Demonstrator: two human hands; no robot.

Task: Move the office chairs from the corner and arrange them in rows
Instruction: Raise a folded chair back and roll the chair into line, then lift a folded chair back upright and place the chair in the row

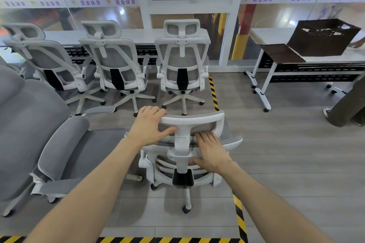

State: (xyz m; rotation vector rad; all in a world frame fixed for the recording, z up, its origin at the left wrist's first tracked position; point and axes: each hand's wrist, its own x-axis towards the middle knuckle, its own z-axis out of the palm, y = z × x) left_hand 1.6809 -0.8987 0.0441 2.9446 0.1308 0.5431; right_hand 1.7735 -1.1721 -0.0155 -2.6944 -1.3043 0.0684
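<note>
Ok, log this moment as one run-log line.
left hand: grips headrest top | right hand: flat on headrest | held chair: behind row of three chairs

Before the glass wall point(88, 16) three chairs point(118, 65) stand side by side, the nearest chair point(181, 156) behind the rightmost one with the left hand point(150, 124) gripping its headrest point(197, 119) and the right hand point(212, 150) flat just below, another chair point(65, 144) to its left, and a table point(325, 59) bearing a crate point(322, 37) far right
</note>
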